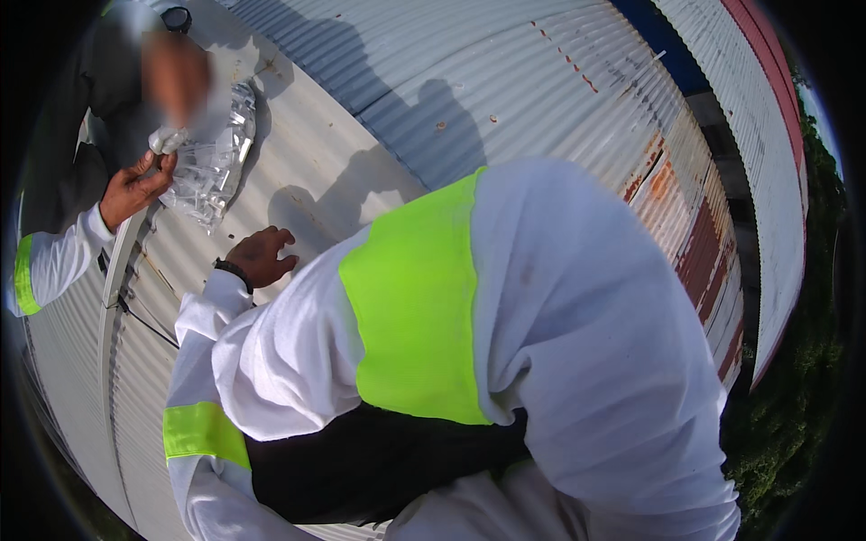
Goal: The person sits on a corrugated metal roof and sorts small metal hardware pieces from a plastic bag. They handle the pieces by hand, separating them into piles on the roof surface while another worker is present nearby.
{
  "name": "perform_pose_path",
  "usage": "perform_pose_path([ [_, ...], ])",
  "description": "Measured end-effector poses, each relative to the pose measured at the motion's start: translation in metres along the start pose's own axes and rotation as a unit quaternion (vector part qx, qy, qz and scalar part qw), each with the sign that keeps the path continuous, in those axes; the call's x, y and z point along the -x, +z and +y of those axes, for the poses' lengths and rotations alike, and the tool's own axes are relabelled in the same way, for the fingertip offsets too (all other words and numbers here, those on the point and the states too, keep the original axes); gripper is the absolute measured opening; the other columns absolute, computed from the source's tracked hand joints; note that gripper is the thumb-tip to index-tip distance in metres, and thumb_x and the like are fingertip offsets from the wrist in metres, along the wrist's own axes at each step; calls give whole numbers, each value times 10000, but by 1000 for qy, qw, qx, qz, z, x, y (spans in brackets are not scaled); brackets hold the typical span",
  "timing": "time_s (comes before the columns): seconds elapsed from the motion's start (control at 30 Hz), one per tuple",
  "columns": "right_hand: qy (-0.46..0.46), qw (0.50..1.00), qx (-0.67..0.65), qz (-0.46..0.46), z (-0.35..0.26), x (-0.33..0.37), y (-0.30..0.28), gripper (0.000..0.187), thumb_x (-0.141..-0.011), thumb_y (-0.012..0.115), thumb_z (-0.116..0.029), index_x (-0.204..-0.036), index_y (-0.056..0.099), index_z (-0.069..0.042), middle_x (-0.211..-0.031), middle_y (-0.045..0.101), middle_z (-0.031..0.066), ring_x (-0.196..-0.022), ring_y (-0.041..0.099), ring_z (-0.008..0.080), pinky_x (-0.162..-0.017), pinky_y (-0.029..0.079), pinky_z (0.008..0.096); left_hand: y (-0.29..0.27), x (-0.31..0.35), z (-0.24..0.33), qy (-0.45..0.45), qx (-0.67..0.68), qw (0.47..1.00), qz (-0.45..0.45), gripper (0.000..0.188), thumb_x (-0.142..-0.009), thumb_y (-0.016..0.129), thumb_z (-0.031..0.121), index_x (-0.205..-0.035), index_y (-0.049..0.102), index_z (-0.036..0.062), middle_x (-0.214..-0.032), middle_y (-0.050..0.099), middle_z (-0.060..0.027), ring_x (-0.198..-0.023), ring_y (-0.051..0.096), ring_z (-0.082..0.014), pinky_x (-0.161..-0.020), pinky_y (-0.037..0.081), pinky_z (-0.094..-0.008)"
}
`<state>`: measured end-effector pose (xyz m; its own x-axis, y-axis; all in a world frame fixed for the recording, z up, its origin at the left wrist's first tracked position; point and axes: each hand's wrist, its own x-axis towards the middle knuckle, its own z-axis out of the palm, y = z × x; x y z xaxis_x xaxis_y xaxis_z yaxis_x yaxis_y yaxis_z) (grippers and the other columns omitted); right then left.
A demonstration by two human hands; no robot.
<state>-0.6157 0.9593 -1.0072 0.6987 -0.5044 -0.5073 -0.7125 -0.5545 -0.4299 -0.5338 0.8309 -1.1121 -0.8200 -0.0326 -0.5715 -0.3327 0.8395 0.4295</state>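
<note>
My left hand (260, 255), with a black band at the wrist, is above the pale corrugated metal roof (361, 135). Its fingers are bent and apart, with nothing visible between them. My right arm (415, 298), in a white sleeve with a bright green band, crosses in front of me toward the left. The right hand itself is hidden behind the sleeves. Beyond my left hand lies a clear plastic bag (209, 176) of small shiny pieces, too indistinct to name. A co-worker's hand (137, 187) is at its near edge, by a bunched whitish part.
The co-worker (113, 81) is at the upper left, wearing a watch (177, 19). A pale raised strip (122, 257) and a dark cord (149, 325) are left of my arm. Rusty sheets (667, 180) lie to the right, with a higher roof (749, 108) beyond.
</note>
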Motion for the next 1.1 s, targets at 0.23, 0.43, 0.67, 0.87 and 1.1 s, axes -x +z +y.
perform_pose_path([
  [0.23, -69, 996, -34, 38, 8, -13, 36, 262, -799, 621, -232, -954, 750, -66, -976, 726, 113, -943, 687, 296, -816, 532, 451, 8, 14, 35, -67, 50, 996, -16, 366, -865, 659, 270, -1133, 593, 30, -1055, 623, -176, -978, 636, -323, -872, 508, -414],
  [0.43, -77, 996, -29, 35, 13, -13, 40, 260, -796, 627, -234, -949, 749, -63, -967, 726, 116, -939, 688, 299, -818, 532, 449, 37, 16, 27, -6, 14, 997, -73, 354, -859, 665, 260, -1131, 607, 41, -1028, 629, -162, -962, 635, -334, -860, 512, -422],
  [0.67, -67, 997, -26, 29, 18, -19, 46, 257, -793, 633, -235, -944, 748, -61, -957, 726, 119, -933, 690, 303, -821, 533, 448, 18, 13, 36, -34, 22, 999, -27, 347, -857, 669, 253, -1119, 617, 32, -1043, 633, -165, -952, 640, -343, -864, 514, -422],
  [0.87, -63, 997, -19, 34, 19, -28, 46, 255, -791, 639, -237, -939, 747, -58, -949, 726, 122, -928, 691, 306, -824, 534, 446, 6, 17, 50, -85, 37, 995, -39, 352, -864, 652, 271, -1120, 608, 34, -1051, 630, -145, -946, 637, -338, -866, 509, -420],
  [1.1, -70, 994, -68, 43, 20, -29, 48, 254, -788, 645, -238, -933, 746, -56, -939, 726, 126, -923, 692, 309, -826, 535, 444, 30, 8, 37, -28, 22, 999, -34, 339, -841, 685, 229, -1109, 607, 37, -1043, 618, -145, -958, 626, -326, -854, 507, -421],
])
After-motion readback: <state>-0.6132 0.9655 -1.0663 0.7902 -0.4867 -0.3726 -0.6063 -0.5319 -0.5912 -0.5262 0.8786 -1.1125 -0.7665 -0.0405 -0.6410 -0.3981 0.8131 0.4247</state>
